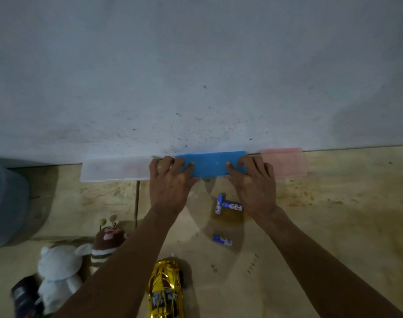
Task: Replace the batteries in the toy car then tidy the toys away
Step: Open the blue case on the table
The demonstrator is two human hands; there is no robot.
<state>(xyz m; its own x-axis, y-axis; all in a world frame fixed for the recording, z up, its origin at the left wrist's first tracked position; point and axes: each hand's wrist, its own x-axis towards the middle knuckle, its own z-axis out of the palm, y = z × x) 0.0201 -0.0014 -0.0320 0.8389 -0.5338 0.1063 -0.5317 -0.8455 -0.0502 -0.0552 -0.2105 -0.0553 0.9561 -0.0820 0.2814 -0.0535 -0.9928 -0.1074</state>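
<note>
Now both hands, left hand [170,180] and right hand [253,180], grip the blue box [211,164] by the far wall; next likely drawing it near for the toys.

A worn, stained wooden floor [333,226] carries everything — three boxes along the wall at mid-frame: white [114,169], blue [211,164], pink [285,162]. Batteries [228,205] lie at centre, a gold toy car [165,290] at the bottom, plush toys [58,271] lower left.
</note>
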